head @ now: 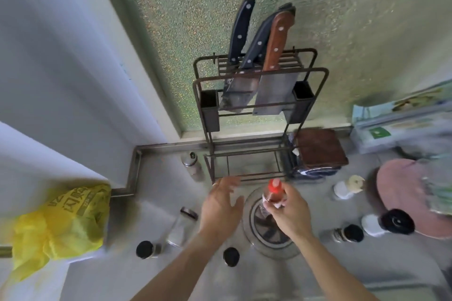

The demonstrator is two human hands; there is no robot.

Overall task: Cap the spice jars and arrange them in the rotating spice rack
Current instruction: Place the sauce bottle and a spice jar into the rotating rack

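on the grey counter (151, 178), head view: knife rack (259, 95) stands behind both hands, holding three knives (274, 56). right hand (288, 212) pinches a red-capped spice jar (272, 194) above the round rotating rack (271, 234). left hand (220, 208) is spread, holding nothing. black-capped jars (144, 249) stand scattered nearby. jar contents unclear; right edge blurred.

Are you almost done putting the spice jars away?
Not nearly. The right hand holds a clear jar with a red cap over the round metal rack base, which shows no jars standing in it. The left hand hovers open beside it. Several black-capped glass jars are capped, but they and a white-topped jar stand loose on the grey counter.
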